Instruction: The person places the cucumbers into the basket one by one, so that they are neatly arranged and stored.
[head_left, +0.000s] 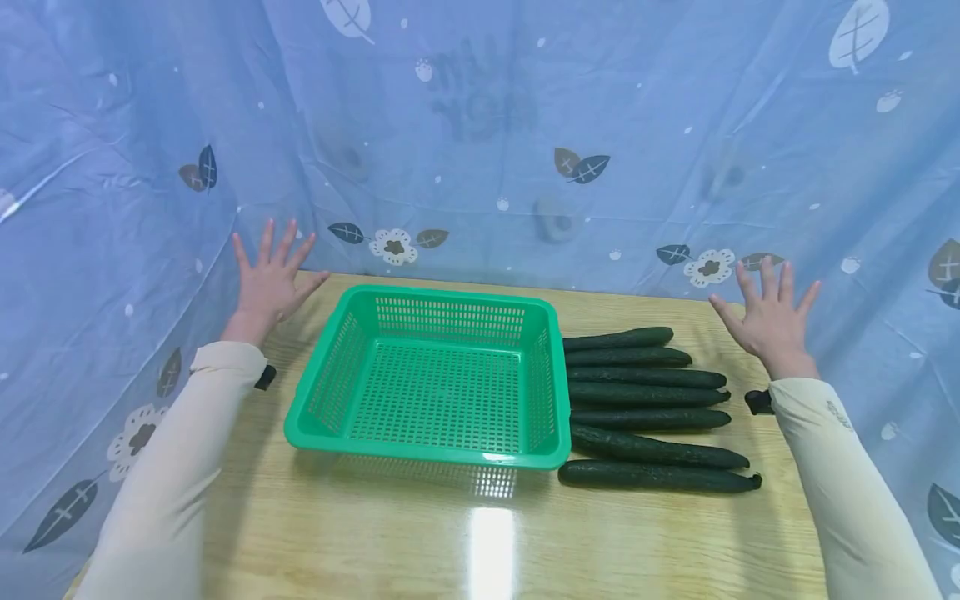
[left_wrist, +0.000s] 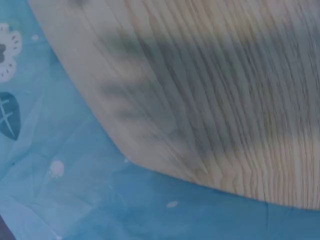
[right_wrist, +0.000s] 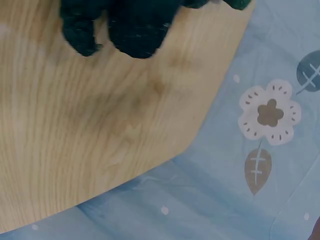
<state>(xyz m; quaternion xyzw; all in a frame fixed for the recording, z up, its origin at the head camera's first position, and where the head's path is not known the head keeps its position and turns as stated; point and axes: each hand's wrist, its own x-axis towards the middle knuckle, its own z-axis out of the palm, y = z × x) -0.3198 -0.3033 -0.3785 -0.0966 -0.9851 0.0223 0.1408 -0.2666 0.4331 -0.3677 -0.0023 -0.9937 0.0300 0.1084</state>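
Dark-green cucumbers point(head_left: 648, 393) right of centre, long axes near-horizontal, visible ends pointing frame-right; basket point(head_left: 427, 451) mid-frame. Left hand point(head_left: 268, 287) frame-left, right hand point(head_left: 774, 329) frame-right: fingers spread wide.

On the desk point(head_left: 375, 533), a basket point(head_left: 427, 452) sits between the left hand point(head_left: 268, 290) and the right hand point(head_left: 775, 327). Seven cucumbers point(head_left: 648, 394) lie in a row, front to back, just right of the basket. A curtain point(head_left: 480, 192) hangs behind the desk and along both its sides.
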